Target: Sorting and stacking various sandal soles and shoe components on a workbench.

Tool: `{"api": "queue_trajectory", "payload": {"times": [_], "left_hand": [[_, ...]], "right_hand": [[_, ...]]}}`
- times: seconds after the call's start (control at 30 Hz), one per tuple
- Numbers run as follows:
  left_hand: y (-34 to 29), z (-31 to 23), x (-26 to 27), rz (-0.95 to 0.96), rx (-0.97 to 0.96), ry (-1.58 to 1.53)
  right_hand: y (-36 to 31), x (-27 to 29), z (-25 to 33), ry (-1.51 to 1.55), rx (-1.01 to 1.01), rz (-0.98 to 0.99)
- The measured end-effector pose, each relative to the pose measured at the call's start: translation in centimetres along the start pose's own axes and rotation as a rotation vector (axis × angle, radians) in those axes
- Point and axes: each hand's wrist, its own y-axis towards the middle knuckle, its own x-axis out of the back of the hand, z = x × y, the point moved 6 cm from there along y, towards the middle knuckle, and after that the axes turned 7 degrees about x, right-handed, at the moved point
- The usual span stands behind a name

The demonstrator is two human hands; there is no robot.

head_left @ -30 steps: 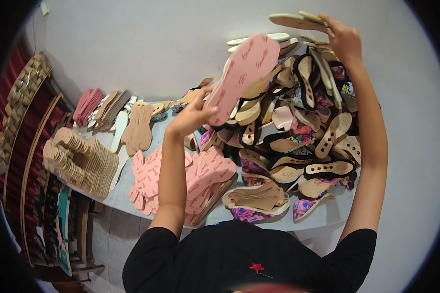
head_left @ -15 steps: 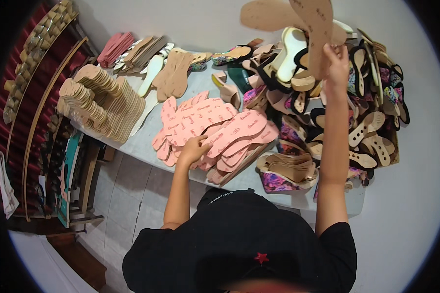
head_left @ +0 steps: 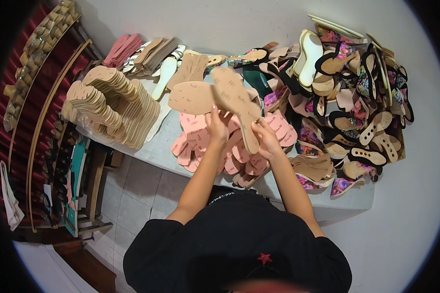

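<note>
Right hand (head_left: 269, 140) has dropped from beside the sandal heap (head_left: 336, 64) since half a second ago, bringing the tan insoles (head_left: 235, 99) along; left hand (head_left: 218, 128) has lifted off the pink insoles (head_left: 195, 141) to meet it. Both hands now grasping the tan insoles: right pinches the narrow end of the slanted piece, left grips around the middle, some fingers hidden behind. At least two pieces, fanned out, one slanting toward the worktop's (head_left: 164, 154) near edge, one sticking out left; blurred, exact count unclear. They're held up over the middle of the worktop, directly above the pink insoles, blocking part of that pile; forearms cover more of it from the near edge. Sandal heap crowds the right end, floral and black-edged pieces overlapping, with white soles (head_left: 311, 58) on it toward the far edge. Wedge sandal (head_left: 312, 167) filled with tan strips sits by the near edge, right of the pink insoles. Left end taken up by a tan sole stack (head_left: 139, 115) in layered rows. Far-left corner: pink bundle (head_left: 123, 50), then brown bundle (head_left: 155, 53), white sole (head_left: 165, 78) just nearer. Dark green item (head_left: 257, 82) wedged against the heap, kind unclear. Rack (head_left: 44, 41) with small blocks stands left, off the worktop.
</note>
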Motion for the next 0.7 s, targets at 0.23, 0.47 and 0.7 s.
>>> {"api": "queue_trajectory", "payload": {"times": [0.23, 0.47, 0.7], "left_hand": [[1.5, -7.5, 10.2, -0.187, -0.236, 0.278], [2.0, -10.8, 11.0, -0.179, -0.205, 0.679], [8.3, -10.3, 8.5, 0.079, 0.052, 0.794]], "right_hand": [[1.2, 0.7, -0.5, -0.24, 0.102, -0.172], [11.7, -6.6, -3.1, -0.424, 0.263, -0.067], [19.3, -6.4, -5.4, -0.845, 0.287, -0.036]]}}
